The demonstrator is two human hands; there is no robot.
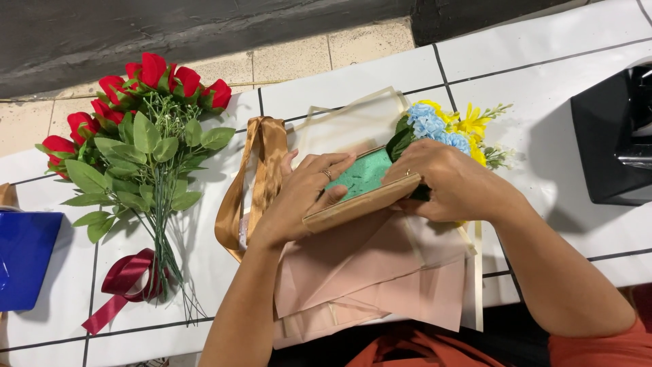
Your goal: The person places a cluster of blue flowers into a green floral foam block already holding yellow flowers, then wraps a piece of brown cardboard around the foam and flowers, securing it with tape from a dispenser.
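Note:
A shallow tan box (360, 207) holding green floral foam (363, 175) sits tilted on pink wrapping sheets (380, 272). My left hand (299, 197) grips the box's near left corner, with its fingers lying over the rim and foam. My right hand (445, 180) clasps the box's right end. Blue and yellow artificial flowers (448, 129) with a dark leaf stick out just beyond that hand. A translucent cream sheet (353, 126) lies under the box at the back.
A bunch of red roses (142, 129) tied with a dark red ribbon (122, 282) lies on the white tiled counter (564, 61) to the left. A gold satin ribbon (255, 177) rests beside my left hand. A blue container (24, 265) stands far left, a black appliance (618, 136) far right.

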